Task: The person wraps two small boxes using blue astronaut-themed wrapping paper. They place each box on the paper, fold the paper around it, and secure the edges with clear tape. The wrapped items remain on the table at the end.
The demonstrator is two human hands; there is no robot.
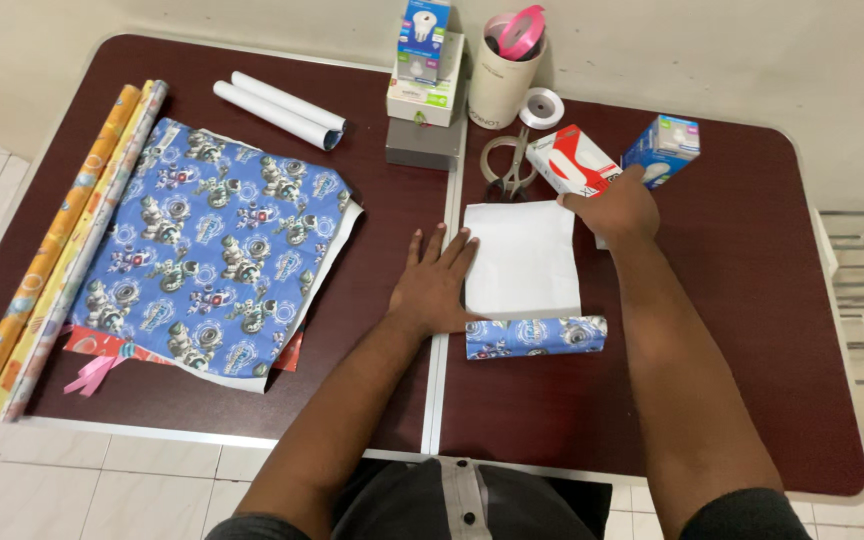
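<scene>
From the head camera, the person's left hand (434, 285) lay flat, fingers spread, on the dark red desk (732, 330), its fingertips touching the left edge of a small sheet of wrapping paper (522, 260) turned white side up. The near edge of that sheet was rolled over, showing a blue printed strip (535, 336). The right hand (614, 208) reached past the sheet's far right corner, its grip closed on a red and white box (574, 160) at that box's near end.

Just beyond the sheet's far edge lay scissors (508, 160), with a ribbon spool (540, 105), a cream cup (504, 80) and a blue box (663, 148) near. A metal seam (442, 330) ran down the desk's middle, under the left wrist.

On the left half, a large blue printed sheet (217, 250) covered much room, with long paper rolls (47, 260) along the left edge and a white roll (277, 108) at the back. Bare desk lay open to the right of the right forearm, out to the rounded right edge.
</scene>
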